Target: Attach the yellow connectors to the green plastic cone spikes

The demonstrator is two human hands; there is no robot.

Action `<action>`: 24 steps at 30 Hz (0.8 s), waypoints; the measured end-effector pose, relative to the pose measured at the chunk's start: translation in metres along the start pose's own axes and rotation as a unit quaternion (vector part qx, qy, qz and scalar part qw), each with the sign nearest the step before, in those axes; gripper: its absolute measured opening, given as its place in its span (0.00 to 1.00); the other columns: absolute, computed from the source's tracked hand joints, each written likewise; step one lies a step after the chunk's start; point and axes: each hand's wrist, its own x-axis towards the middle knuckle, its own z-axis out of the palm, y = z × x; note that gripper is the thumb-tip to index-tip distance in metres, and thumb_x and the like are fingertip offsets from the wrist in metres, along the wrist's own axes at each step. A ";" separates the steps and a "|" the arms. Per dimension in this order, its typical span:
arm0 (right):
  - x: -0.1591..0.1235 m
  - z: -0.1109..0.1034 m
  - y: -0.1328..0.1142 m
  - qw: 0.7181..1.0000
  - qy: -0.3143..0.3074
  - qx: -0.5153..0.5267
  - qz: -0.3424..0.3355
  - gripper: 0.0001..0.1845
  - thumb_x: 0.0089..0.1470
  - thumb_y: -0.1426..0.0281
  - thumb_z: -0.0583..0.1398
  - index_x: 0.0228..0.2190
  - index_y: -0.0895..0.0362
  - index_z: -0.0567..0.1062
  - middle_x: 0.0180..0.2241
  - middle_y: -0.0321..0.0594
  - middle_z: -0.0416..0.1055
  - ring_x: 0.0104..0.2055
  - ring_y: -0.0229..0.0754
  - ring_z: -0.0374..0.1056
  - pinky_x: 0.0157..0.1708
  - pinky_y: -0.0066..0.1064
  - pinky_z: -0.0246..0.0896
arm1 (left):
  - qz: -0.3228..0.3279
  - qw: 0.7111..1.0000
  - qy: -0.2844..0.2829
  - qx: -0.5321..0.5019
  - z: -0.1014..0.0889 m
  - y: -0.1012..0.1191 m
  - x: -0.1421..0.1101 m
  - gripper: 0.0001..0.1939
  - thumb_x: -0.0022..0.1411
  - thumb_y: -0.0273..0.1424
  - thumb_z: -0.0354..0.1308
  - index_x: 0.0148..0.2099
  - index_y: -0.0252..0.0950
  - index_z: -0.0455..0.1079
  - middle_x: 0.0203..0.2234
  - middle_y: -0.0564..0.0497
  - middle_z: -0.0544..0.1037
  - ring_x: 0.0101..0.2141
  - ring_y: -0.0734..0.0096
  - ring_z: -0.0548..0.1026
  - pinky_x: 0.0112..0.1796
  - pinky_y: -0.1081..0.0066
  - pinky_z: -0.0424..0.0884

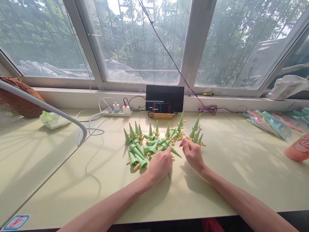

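A heap of green cone-shaped plastic spikes with small yellow fittings lies on the pale table; some stand upright, others lie flat. My left hand is closed on one lying green spike, whose tip points right. My right hand sits just right of that tip, fingers curled in a pinch on something too small to make out. A group of upright spikes stands just behind my right hand.
A black device on a stand sits at the back by the window sill, with a power strip and white cables to its left. A grey lamp arm crosses the left. Plastic packets lie at right.
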 end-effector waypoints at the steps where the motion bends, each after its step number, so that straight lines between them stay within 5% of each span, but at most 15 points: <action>1: 0.000 0.000 0.000 1.000 0.000 -0.002 -0.004 0.26 0.68 0.54 0.48 0.24 0.56 0.69 0.14 0.29 0.54 0.17 0.36 0.51 0.21 0.29 0.49 | 0.018 1.000 0.007 -0.005 0.000 0.000 -0.001 0.15 0.70 0.27 0.45 0.54 0.34 0.69 0.23 0.49 0.75 0.26 0.61 0.76 0.28 0.69 0.64; 10: 0.001 0.000 0.002 1.000 -0.014 -0.024 -0.003 0.24 0.68 0.56 0.50 0.25 0.56 0.69 0.15 0.28 0.53 0.18 0.36 0.49 0.21 0.29 0.48 | 0.302 0.952 -0.013 -0.042 0.008 0.005 -0.012 0.14 0.65 0.22 0.47 0.49 0.35 0.70 0.19 0.56 0.69 0.19 0.72 0.67 0.23 0.72 0.57; 14: 0.001 0.000 0.001 0.999 -0.023 -0.038 -0.016 0.23 0.68 0.57 0.50 0.24 0.55 0.68 0.16 0.28 0.53 0.19 0.36 0.49 0.21 0.29 0.47 | 0.326 0.944 -0.020 -0.048 0.010 0.003 -0.011 0.16 0.55 0.16 0.48 0.43 0.34 0.69 0.21 0.56 0.67 0.20 0.74 0.65 0.22 0.71 0.53; 19: 0.000 -0.001 -0.001 0.997 -0.051 -0.043 -0.034 0.21 0.67 0.60 0.52 0.24 0.55 0.67 0.19 0.29 0.54 0.21 0.35 0.49 0.22 0.29 0.47 | 0.337 0.941 -0.032 -0.031 0.013 -0.002 -0.010 0.26 0.48 0.15 0.49 0.49 0.36 0.69 0.26 0.53 0.70 0.22 0.74 0.63 0.23 0.71 0.51; 24: -0.002 -0.001 0.001 0.992 -0.102 -0.036 -0.072 0.16 0.67 0.61 0.54 0.29 0.57 0.71 0.22 0.33 0.65 0.22 0.36 0.56 0.24 0.28 0.52 | 0.406 0.913 -0.011 -0.034 0.010 0.003 -0.015 0.17 0.48 0.18 0.51 0.40 0.36 0.70 0.25 0.53 0.68 0.22 0.73 0.62 0.21 0.70 0.50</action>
